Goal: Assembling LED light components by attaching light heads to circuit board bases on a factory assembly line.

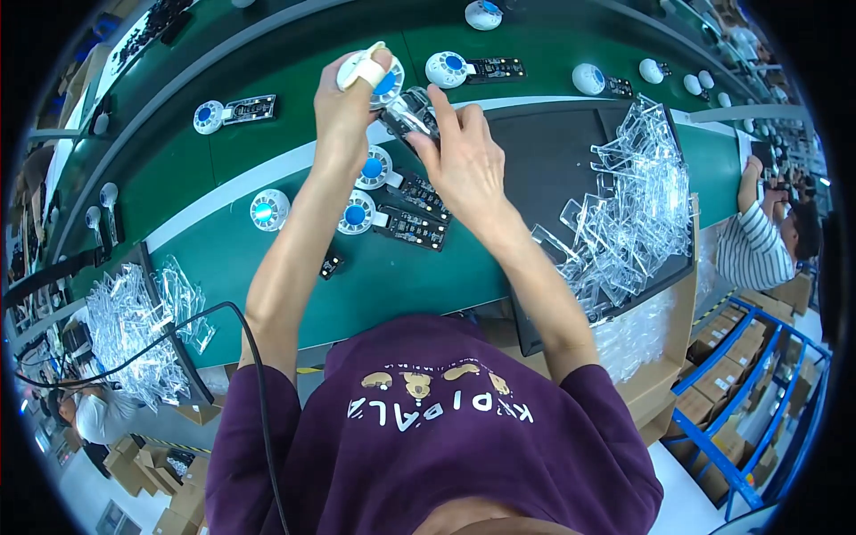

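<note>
My left hand point(341, 123) is closed around a round white device with a blue centre point(389, 86), held above the bench. White wrapping shows on one of its digits. My right hand point(469, 160) pinches a clear plastic piece point(412, 111) against the device's dark end. How far the two parts fit together is hidden by the fingers. Below my hands lie two similar white devices, one nearer point(354, 214) and one farther point(373, 169), each with a black circuit board point(412, 228) attached. Left of them sits another white device point(269, 210), partly covered by my left forearm.
A black tray point(557, 147) at the right holds a heap of clear plastic pieces point(629, 218). Another clear heap point(134, 330) lies at the left. More devices point(446, 69) rest on the green belt point(312, 45) beyond. A dark cable point(254, 339) crosses my left side. A person in stripes point(753, 245) is at right.
</note>
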The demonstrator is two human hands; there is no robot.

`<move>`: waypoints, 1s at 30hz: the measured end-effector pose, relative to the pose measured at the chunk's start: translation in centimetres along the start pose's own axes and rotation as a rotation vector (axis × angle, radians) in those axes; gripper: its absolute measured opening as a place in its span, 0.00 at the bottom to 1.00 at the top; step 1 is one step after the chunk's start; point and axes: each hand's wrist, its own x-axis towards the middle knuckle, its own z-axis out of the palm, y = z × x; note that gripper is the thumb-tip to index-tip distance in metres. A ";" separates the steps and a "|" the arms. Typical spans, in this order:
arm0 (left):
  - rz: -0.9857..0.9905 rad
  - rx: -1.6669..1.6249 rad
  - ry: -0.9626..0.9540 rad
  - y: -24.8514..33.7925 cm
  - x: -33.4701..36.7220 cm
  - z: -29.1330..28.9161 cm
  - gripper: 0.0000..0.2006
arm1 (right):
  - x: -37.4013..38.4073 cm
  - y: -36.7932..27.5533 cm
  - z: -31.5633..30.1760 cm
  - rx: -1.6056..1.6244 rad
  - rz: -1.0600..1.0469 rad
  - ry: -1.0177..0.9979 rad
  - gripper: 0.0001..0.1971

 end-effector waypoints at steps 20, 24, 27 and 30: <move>0.129 -0.396 -0.250 -1.1 -4.2 -2.7 0.28 | 0.2 1.3 1.2 0.078 -0.352 0.164 0.31; -0.090 -0.408 -0.357 -0.4 -4.0 -3.5 0.28 | 0.6 0.0 0.2 0.026 -0.470 0.115 0.25; -0.105 -0.337 -0.317 -0.2 -4.0 -3.4 0.26 | 0.5 -1.0 1.0 0.267 -0.231 0.145 0.18; 0.014 -0.324 -0.224 -0.4 -4.9 -2.6 0.25 | 0.7 -1.5 2.2 0.743 0.300 0.274 0.17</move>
